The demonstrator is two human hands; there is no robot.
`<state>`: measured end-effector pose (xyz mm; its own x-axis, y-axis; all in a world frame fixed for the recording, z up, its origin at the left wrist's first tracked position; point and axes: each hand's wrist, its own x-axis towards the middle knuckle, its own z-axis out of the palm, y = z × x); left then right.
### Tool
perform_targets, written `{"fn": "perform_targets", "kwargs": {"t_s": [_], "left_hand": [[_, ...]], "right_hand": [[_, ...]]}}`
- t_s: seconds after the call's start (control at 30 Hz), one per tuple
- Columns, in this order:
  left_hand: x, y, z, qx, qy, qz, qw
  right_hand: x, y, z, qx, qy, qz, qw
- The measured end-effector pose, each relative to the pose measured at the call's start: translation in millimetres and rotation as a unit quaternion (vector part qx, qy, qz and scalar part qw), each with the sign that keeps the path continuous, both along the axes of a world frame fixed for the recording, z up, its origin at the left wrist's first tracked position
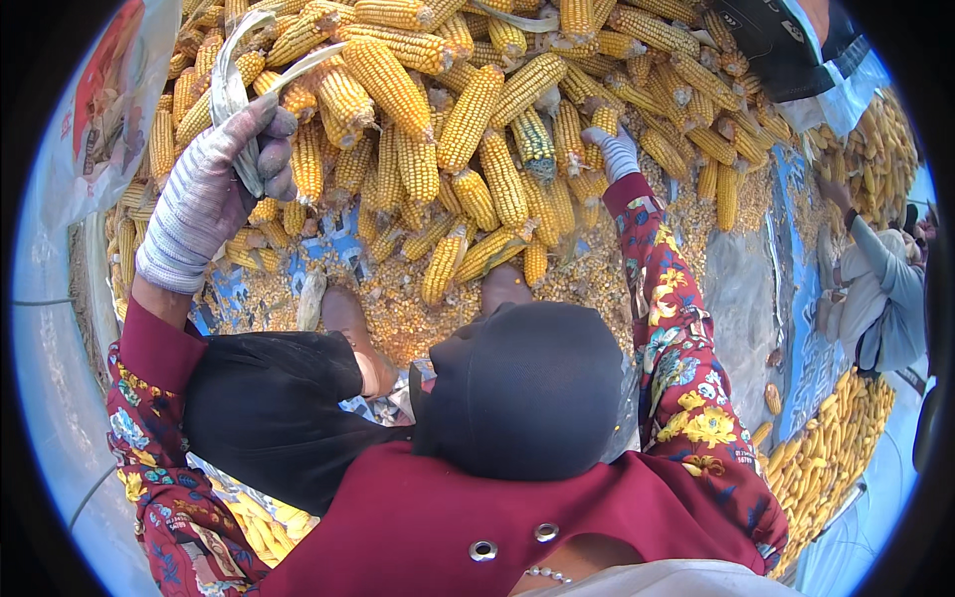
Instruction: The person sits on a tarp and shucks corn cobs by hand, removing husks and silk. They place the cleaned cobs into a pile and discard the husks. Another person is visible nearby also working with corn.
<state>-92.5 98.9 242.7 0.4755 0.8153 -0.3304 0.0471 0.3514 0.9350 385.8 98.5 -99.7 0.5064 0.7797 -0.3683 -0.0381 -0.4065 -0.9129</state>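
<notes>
A heap of husked yellow corn cobs (466, 119) lies before me. My left hand (216, 179), in a dusty white and purple knit glove, is raised at the heap's left side, its fingers closed on a strip of dry corn husk (227, 82). My right hand (615, 153), in a similar glove, reaches into the right part of the heap with its fingers at a corn cob (604, 119); whether it grips the cob is unclear. One cob with dark, bluish kernels (533, 145) lies between my hands, nearer the right.
Loose kernels (418, 321) cover the blue printed sheet around my shoes (358, 336). Plastic sacks (112, 112) stand at the left, and a black and white sack (791, 52) at the upper right. A person (880, 283) sits at the far right between other corn piles (828, 448).
</notes>
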Motion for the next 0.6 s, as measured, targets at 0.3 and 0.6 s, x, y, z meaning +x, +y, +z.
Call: {"fn": "perform_targets", "kwargs": {"t_s": [0.3, 0.6], "left_hand": [[-27.6, -15.6, 13.2, 0.023, -0.052, -0.007, 0.998], [-28.1, -5.3, 3.2, -0.016, -0.061, -0.040, 0.997]], "right_hand": [[12.5, -298.5, 83.2, -0.126, -0.181, 0.133, 0.966], [25.2, -573.6, 165.0, -0.724, -0.229, 0.427, 0.491]]}}
